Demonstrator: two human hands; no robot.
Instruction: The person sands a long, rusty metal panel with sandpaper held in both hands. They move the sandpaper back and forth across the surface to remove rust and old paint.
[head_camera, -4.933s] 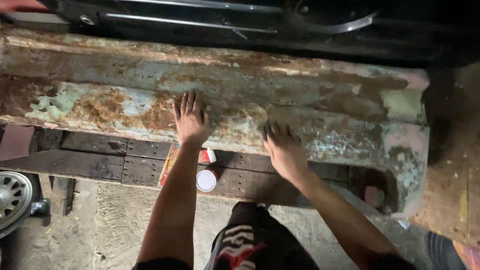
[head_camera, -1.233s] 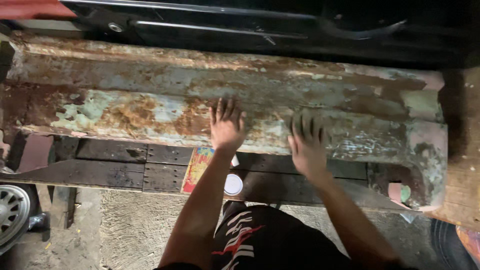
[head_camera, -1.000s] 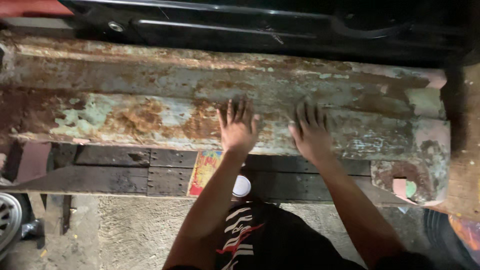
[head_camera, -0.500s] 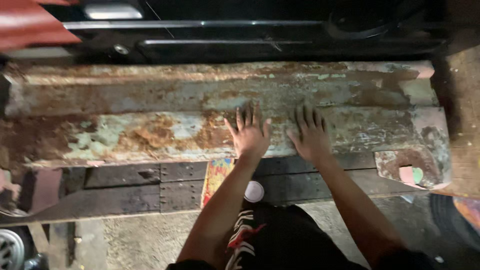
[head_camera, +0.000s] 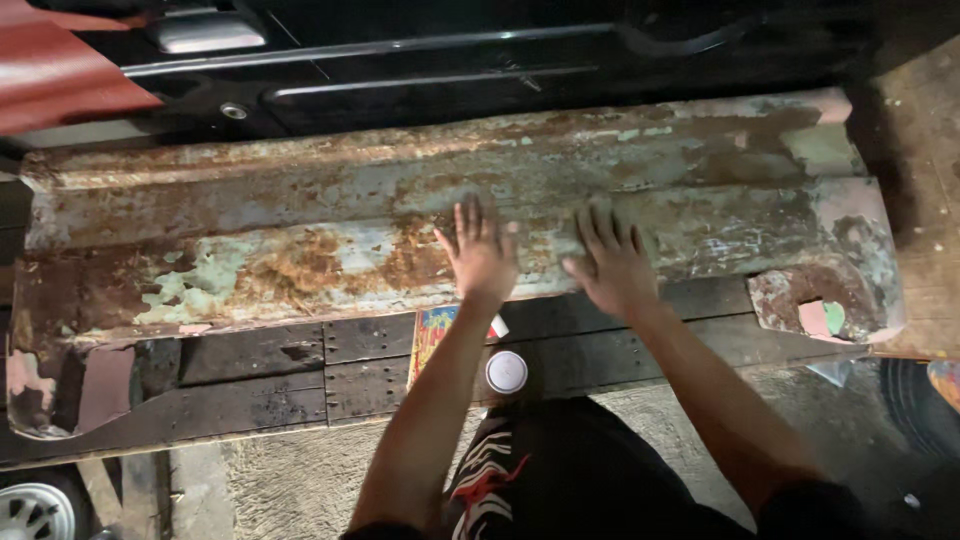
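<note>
Beneath both flat hands (head_camera: 545, 260), a white-capped can (head_camera: 506, 371).

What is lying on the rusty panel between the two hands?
Nothing. In the head view, only bare rusty panel shows between the left hand and the right hand, both flat on it.

The left hand (head_camera: 482, 258) and right hand (head_camera: 613, 264) were bare, as were both forearms. Black shorts (head_camera: 560, 470) carried a red-and-white graphic print.
</note>
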